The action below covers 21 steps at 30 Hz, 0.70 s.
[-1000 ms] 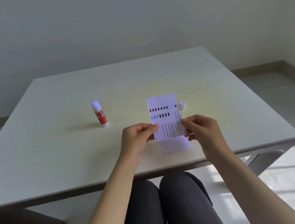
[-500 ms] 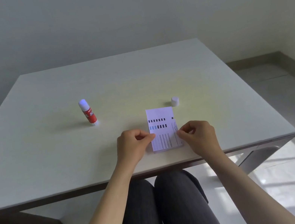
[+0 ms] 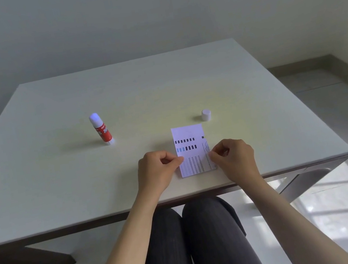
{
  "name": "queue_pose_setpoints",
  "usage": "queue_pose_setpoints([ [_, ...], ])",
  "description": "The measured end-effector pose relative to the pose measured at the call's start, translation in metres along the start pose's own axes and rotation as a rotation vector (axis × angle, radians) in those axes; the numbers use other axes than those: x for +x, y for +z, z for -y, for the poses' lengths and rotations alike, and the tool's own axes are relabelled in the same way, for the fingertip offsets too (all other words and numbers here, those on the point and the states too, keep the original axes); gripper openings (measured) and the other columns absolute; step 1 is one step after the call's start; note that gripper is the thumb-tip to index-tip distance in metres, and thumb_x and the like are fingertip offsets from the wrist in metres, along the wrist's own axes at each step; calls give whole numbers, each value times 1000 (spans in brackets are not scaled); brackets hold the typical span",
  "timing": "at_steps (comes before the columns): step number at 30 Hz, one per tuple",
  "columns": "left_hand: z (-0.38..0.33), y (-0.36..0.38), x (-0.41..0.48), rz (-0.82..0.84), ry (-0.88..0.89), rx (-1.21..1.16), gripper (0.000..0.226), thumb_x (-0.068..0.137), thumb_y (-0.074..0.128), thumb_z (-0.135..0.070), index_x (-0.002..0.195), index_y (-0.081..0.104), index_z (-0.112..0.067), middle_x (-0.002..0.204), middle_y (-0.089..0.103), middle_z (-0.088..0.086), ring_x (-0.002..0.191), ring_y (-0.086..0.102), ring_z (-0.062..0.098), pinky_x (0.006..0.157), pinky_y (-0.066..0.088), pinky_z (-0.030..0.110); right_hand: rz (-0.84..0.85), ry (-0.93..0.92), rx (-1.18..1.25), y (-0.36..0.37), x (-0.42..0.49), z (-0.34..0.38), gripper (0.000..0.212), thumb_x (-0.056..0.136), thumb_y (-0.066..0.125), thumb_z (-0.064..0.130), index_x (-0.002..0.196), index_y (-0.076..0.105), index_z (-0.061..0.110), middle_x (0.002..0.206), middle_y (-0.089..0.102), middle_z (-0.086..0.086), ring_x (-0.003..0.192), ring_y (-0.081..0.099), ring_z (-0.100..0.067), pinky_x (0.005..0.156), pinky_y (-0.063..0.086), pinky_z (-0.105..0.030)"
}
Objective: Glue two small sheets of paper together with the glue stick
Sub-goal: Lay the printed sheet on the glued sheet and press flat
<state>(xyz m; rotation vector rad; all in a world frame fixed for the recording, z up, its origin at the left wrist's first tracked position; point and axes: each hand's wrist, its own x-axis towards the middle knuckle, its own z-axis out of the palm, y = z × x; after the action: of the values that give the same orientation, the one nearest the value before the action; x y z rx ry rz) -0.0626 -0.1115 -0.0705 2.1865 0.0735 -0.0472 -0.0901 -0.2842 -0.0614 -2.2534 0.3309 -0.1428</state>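
A small printed sheet of paper [image 3: 191,149] lies flat near the table's front edge. It covers the second sheet, which is hidden under it. My left hand [image 3: 158,174] pinches the sheet's left edge with curled fingers. At the right edge, my right hand [image 3: 235,159] grips it the same way. The red glue stick [image 3: 102,130] stands upright and uncapped to the far left of the paper, apart from both hands. Its white cap [image 3: 206,115] sits just beyond the sheet's upper right corner.
The white table [image 3: 59,175] ends in a front edge close below my hands. My knees in dark trousers [image 3: 201,238] are under it. A dark table leg [image 3: 28,262] runs at the lower left, and the floor lies to the right.
Both hands have brought the printed sheet down from the air onto the lower sheet, which showed beneath it a second ago. It now rests flat on the table.
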Motion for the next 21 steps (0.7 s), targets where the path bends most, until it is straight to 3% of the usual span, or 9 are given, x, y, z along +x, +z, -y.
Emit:
queue_pose_setpoints([
  [8, 3, 6, 0, -55, 41, 68, 12, 74, 75, -24, 67, 72, -16, 62, 64, -9, 58, 58, 5, 56, 45, 20, -74, -51, -64, 12, 2, -10, 11, 78, 61, 14, 67, 62, 13, 67, 63, 3, 82, 54, -28, 78, 43, -40],
  [12, 3, 11, -2, -102, 97, 159, 12, 74, 74, -23, 66, 70, -14, 67, 70, -4, 65, 64, 17, 60, 49, 27, -154, -100, -136, 20, 3, -16, 11, 78, 59, 11, 66, 58, 11, 74, 67, -3, 75, 42, -23, 66, 26, -32],
  [15, 4, 13, -3, -161, 123, 208, 18, 72, 76, -24, 72, 61, -14, 67, 59, -8, 67, 60, 18, 60, 45, 27, -156, -112, -138, 21, 4, -17, 9, 76, 61, 12, 71, 53, 15, 73, 58, 2, 77, 46, -25, 66, 23, -31],
  [18, 7, 12, -3, -166, 204, 281, 32, 74, 75, -28, 98, 57, -17, 93, 54, -3, 76, 51, 15, 65, 40, 27, -115, -180, -189, 18, 5, -20, 26, 76, 63, 15, 102, 59, 18, 89, 56, 0, 87, 52, -26, 71, 29, -33],
  [20, 10, 10, 0, -85, 327, 409, 45, 81, 68, -31, 123, 54, -22, 125, 52, 0, 107, 51, 18, 84, 41, 31, -95, -262, -327, 19, 4, -20, 37, 82, 60, 17, 117, 60, 26, 112, 57, -4, 98, 52, -29, 75, 31, -34],
  [21, 12, 7, 4, -19, 396, 492, 50, 85, 63, -33, 132, 49, -25, 142, 44, -2, 127, 42, 20, 98, 37, 35, -101, -311, -408, 20, 2, -20, 34, 84, 57, 17, 117, 62, 27, 122, 57, -4, 102, 51, -31, 76, 31, -35],
])
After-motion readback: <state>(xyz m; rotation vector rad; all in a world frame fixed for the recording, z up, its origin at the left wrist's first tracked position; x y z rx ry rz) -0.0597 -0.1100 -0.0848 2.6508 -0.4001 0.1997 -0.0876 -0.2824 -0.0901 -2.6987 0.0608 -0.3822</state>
